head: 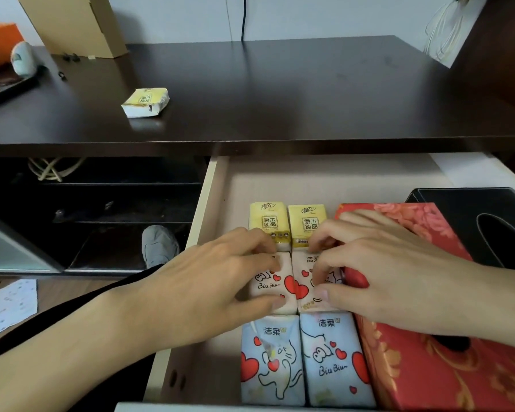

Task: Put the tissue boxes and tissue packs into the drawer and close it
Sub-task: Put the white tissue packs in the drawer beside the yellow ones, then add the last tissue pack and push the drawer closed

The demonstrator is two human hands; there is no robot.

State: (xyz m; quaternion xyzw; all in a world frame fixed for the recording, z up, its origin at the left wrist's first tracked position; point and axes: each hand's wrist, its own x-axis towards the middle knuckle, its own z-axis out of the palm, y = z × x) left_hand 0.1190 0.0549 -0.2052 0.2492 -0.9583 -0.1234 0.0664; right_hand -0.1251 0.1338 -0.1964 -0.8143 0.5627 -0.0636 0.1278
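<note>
A: What are the hands doing?

B: The left hand [208, 281] has thumb and fingertips pinched on the left pink-white soft tissue pack with red hearts [272, 285]. The right hand [378, 275] pinches the right pink-white heart-printed tissue pack [305, 288] the same way, thumb at its near edge, fingers curled over its far edge. Both packs lie flat, side by side and touching, in the middle row.

A: And around them?

B: Just behind sit two small yellow tissue packs [269, 221] [308, 223], side by side. In front lie two pale blue tissue packs with cat drawings and hearts [269, 361] [336, 358], against the front wall. Together they make a grid, two across and three deep.

A: To the right?

B: A long red tissue box with gold floral print [422, 373] runs alongside the packs, touching them; the right wrist rests over it. Beyond it stands a black leather-look tissue box with an oval slot [470, 215].

A: All inside?

B: Yes, in the open pale wooden drawer [202, 200], pulled out from under the dark brown glossy desk top [280, 93].

A: Anything left out?

B: One more yellow-and-white tissue pack [145, 102] lies on the desk, well apart from the drawer.
</note>
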